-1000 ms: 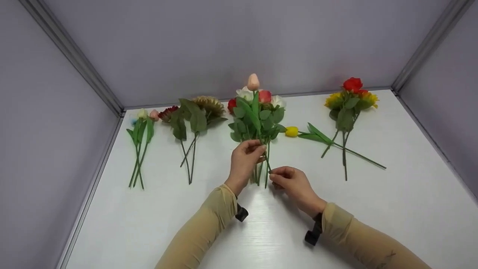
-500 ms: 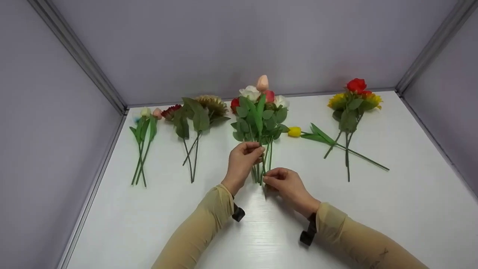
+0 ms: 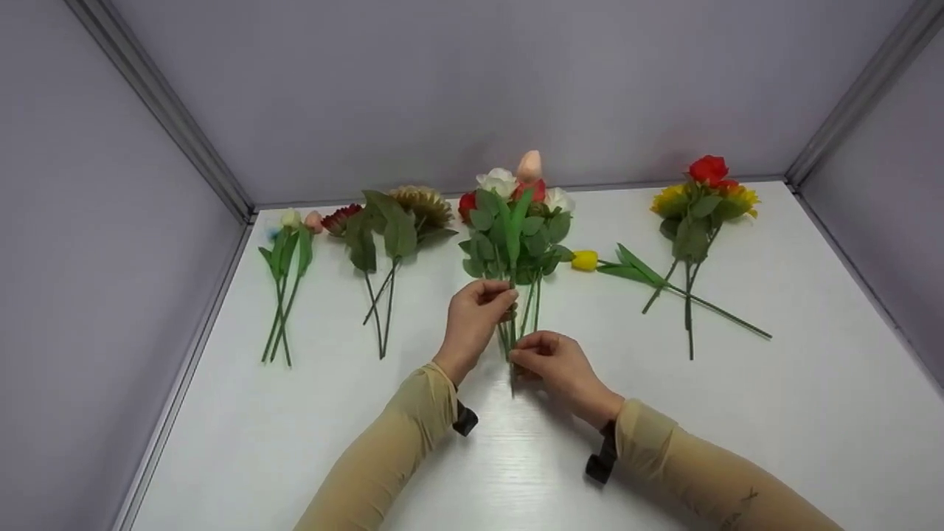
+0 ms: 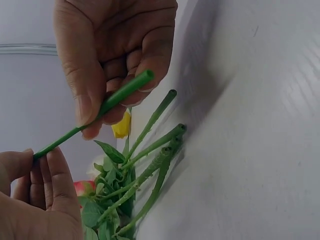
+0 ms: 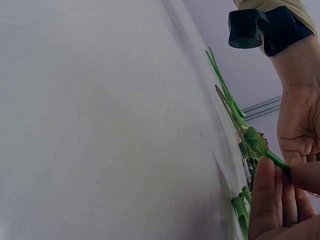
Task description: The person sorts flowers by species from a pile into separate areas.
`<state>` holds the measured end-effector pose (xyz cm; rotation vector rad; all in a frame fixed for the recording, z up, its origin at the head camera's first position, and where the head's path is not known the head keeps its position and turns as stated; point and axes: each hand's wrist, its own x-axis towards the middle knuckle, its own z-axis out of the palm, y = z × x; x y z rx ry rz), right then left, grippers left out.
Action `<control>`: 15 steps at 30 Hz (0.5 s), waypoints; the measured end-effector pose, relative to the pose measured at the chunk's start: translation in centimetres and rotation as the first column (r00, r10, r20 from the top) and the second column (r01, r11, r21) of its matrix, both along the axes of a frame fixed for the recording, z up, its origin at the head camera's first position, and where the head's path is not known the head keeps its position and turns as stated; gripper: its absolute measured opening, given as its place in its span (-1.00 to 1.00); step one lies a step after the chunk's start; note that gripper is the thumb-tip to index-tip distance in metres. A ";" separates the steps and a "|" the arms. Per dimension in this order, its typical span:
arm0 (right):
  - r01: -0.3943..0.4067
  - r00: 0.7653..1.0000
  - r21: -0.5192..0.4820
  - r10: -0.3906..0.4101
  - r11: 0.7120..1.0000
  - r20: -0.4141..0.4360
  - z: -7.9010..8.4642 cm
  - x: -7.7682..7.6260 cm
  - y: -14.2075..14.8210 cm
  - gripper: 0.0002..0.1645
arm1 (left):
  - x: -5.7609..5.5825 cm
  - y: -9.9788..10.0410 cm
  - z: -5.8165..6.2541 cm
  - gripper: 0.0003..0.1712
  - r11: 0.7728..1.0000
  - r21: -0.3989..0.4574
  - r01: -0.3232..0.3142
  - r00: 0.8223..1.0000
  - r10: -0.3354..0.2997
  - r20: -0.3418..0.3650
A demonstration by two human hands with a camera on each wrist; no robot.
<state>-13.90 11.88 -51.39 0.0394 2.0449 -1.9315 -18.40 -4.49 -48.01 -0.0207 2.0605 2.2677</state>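
Note:
A pale pink tulip [image 3: 529, 167] with green leaves is held over a bunch of red and white roses [image 3: 496, 181] in the middle of the table. My left hand [image 3: 476, 324] pinches its stem just below the leaves. Lower down, near the cut end, my right hand [image 3: 564, 372] pinches the same stem between thumb and fingers. In the left wrist view the green tulip stem [image 4: 125, 93] runs across both hands, its end sticking out past the right fingers. The thicker rose stems [image 4: 150, 170] lie on the table beneath it, partly hidden by my hands in the head view.
Left of the roses lie dark red and tan flowers [image 3: 399, 236], then several small tulips [image 3: 284, 254]. On the right a yellow tulip [image 3: 585, 260] crosses the stems of a red rose and sunflower bunch [image 3: 691, 232]. Grey walls [image 3: 472, 88] enclose the white table [image 3: 369, 472].
The pink tulip has swung more upright, its head moving right and down toward the roses and its stem end moving left. My right hand has shifted left with it; both hands keep hold.

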 end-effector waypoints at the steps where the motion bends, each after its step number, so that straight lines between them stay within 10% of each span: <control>1: -0.022 1.000 0.003 0.022 1.000 -0.015 0.0 0.0 -0.1 -0.73 | -0.1 -0.4 0.0 -0.64 1.000 -0.010 -0.006 1.000 0.006 -0.002; 8: -0.208 0.931 0.214 0.261 0.954 -0.257 0.4 -0.4 -1.0 -0.65 | -1.1 -5.8 0.0 -0.71 0.990 -0.081 -0.117 0.993 0.119 0.012; 15: -0.181 0.713 0.552 0.496 0.814 -0.496 1.1 -0.9 -3.0 -0.64 | -1.9 -16.1 0.2 -0.69 0.911 -0.300 -0.282 0.953 0.302 0.021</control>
